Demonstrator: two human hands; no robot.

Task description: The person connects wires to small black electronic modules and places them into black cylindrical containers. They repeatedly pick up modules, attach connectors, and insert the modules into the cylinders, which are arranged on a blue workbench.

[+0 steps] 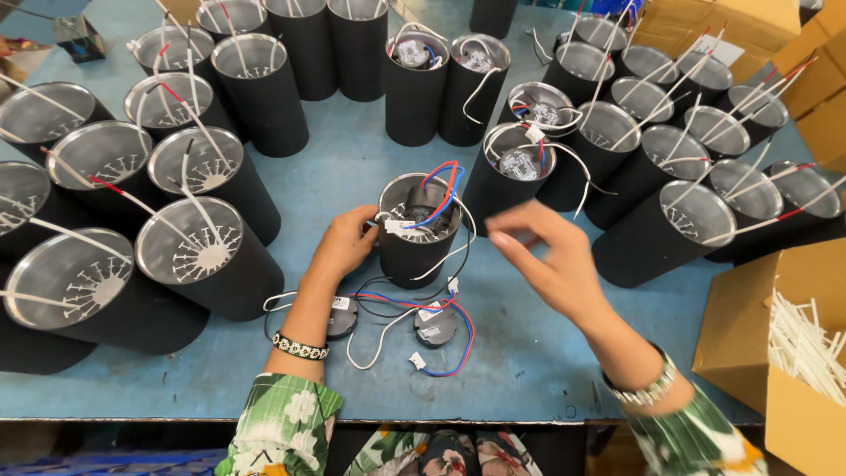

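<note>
A black cylinder housing stands upright at the middle of the blue table, with a round black driver unit and red, blue and white wires in its open top. My left hand grips the housing's left rim. My right hand hovers just right of it, blurred, thumb and forefinger pinched together; what they hold, if anything, is too blurred to tell. Two more round black driver units with tangled wires lie on the table in front of the housing.
Many black cylinders with silver insides and white wires crowd the left and right sides. Several with drivers fitted stand behind. A cardboard box of white sticks sits at the right edge. More cardboard boxes stand far right.
</note>
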